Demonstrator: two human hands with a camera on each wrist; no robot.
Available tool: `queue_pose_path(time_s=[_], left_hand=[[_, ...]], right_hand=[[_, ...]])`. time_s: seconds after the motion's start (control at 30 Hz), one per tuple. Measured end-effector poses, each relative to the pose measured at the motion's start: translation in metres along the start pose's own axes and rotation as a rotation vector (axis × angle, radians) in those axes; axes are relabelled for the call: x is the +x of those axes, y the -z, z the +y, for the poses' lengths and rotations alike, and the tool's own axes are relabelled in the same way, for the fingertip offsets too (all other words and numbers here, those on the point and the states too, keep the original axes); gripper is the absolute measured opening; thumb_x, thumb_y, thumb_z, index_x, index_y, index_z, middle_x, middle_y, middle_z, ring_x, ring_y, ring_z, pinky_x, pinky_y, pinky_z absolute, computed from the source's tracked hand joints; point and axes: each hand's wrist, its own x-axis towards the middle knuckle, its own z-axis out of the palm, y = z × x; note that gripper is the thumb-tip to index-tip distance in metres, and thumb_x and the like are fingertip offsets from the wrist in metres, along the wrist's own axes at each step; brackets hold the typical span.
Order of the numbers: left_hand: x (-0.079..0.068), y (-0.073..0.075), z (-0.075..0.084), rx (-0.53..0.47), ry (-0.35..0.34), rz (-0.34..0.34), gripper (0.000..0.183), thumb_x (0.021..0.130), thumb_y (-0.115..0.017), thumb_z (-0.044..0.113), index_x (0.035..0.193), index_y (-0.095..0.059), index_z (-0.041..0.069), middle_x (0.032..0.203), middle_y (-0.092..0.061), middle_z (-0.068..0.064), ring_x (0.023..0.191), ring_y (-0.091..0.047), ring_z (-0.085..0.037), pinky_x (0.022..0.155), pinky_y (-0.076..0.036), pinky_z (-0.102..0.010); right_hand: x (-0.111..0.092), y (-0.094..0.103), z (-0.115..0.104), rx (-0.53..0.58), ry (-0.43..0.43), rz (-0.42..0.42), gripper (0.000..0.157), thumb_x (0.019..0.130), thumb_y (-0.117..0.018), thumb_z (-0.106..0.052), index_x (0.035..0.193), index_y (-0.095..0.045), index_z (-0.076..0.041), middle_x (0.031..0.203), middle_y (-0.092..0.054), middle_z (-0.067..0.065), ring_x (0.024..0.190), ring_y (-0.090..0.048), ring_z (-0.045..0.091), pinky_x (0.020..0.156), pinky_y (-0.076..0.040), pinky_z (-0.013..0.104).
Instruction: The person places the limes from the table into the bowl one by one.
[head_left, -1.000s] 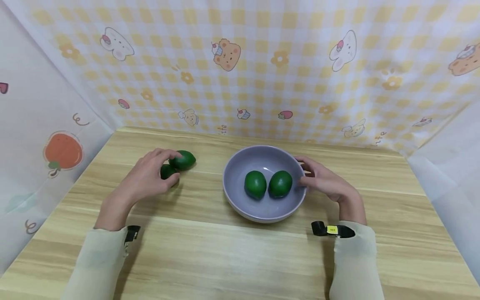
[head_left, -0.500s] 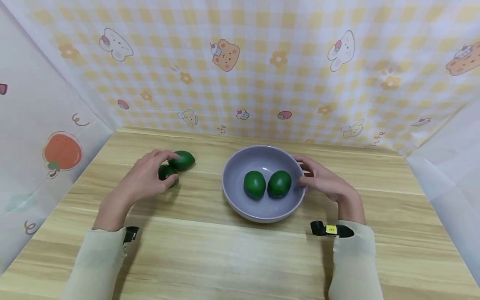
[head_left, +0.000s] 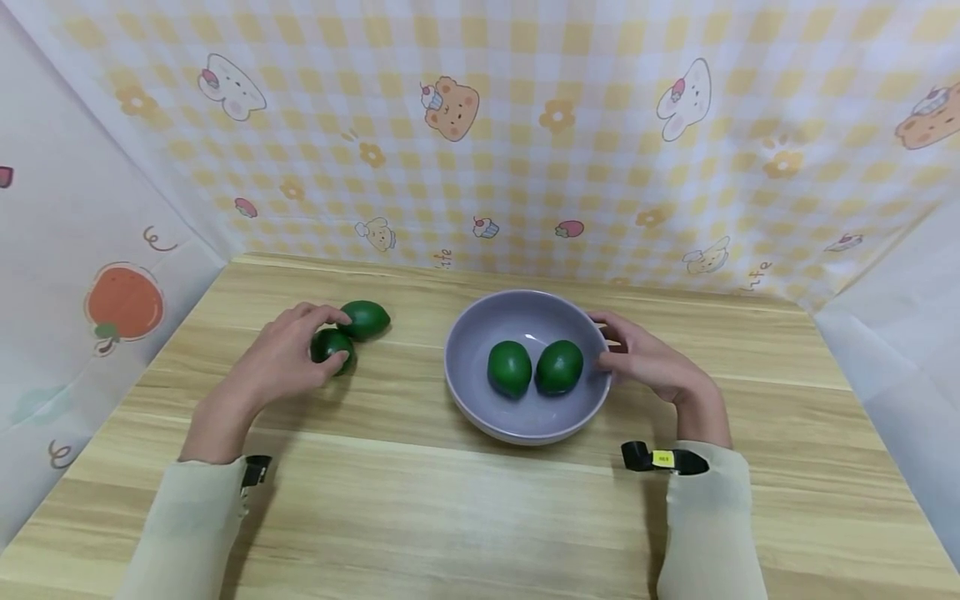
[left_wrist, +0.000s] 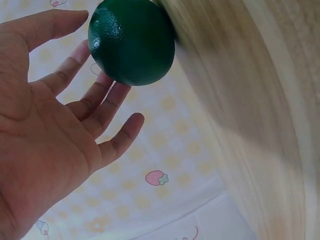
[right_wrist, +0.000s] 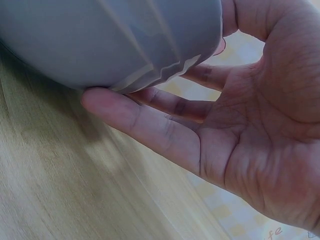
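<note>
beside lime (left_wrist: 132,42), thumb (left_wrist: 57,26) contact unclear

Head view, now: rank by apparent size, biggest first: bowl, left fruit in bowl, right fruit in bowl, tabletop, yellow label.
1. Tabletop
2. Bowl
3. Left fruit and right fruit: look alike, so not ranked against each other
4. Yellow label

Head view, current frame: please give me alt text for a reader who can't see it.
A person's right grip holds a purplish-gray bowl by its rim, with two green fruits inside. The left grip curves around a third green fruit, beside a fourth, on a wooden table before a yellow-checked cloth.
</note>
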Motion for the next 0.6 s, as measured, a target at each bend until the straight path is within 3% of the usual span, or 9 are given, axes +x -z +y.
queue_pose_path(time_s=[0.37,0.6], left_hand=[[-0.0011,-0.0008,-0.0018,0.015,0.010,-0.015,0.042,0.093,-0.076,0.021,0.132,-0.066,0.010,0.139,-0.060,-0.026,0.128,-0.055,-0.046,0.105,-0.043,-0.070],[-0.0008,-0.0029,-0.0028,-0.013,0.042,-0.062,0.043,0.095,-0.076,0.025,0.133,-0.065,0.010,0.140,-0.057,-0.025,0.128,-0.054,-0.044,0.103,-0.048,-0.067]], right_hand=[[-0.0002,0.0005,0.0018,0.007,0.001,0.000,0.069,0.095,-0.057,-0.003,0.161,-0.036,-0.008,0.156,-0.045,0.030,0.124,-0.063,0.041,0.091,-0.063,0.043],[-0.0004,0.0001,0.0000,0.013,0.004,-0.004,0.069,0.095,-0.057,-0.003,0.161,-0.037,-0.009,0.156,-0.045,0.029,0.124,-0.063,0.041,0.092,-0.063,0.045]])
